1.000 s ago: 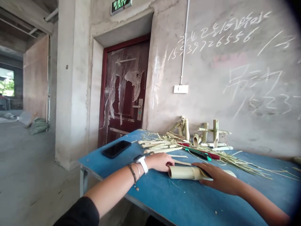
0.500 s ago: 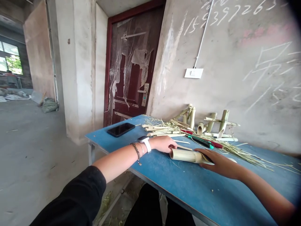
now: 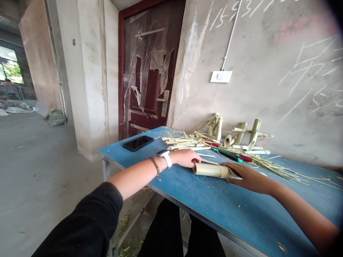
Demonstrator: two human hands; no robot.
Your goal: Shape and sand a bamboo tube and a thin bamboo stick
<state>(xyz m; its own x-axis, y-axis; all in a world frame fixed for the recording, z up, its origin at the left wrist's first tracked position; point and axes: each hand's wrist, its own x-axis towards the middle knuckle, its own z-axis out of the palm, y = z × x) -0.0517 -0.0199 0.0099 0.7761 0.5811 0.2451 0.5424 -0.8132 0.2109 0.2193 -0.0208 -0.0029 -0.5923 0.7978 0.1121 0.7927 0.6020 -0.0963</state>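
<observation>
A pale bamboo tube [image 3: 209, 170] lies on its side on the blue table [image 3: 257, 221], its open end facing left. My right hand [image 3: 242, 175] is wrapped over the tube's right end, thumb on the near side and fingers across the top. That end looks cut away to a thin tongue, partly hidden by the hand. My left hand [image 3: 186, 157], with a white watch [image 3: 164, 155] on its wrist, is closed at the tube's open left end. Its fingertips are hidden, so what they pinch cannot be made out. A thin bamboo strip [image 3: 209, 161] lies just behind the tube, between both hands.
A black phone [image 3: 138, 143] lies at the table's left. Behind my hands are bamboo sticks [image 3: 184, 142], shavings, and a tool with green and black handles [image 3: 227, 155]. Bamboo assemblies [image 3: 254, 134] stand along the wall. A dark red door [image 3: 150, 71] is beyond the table.
The camera view has shifted slightly, so the wall and table sit a little higher in the picture. Both hands and the tube keep nearly the same place on the table.
</observation>
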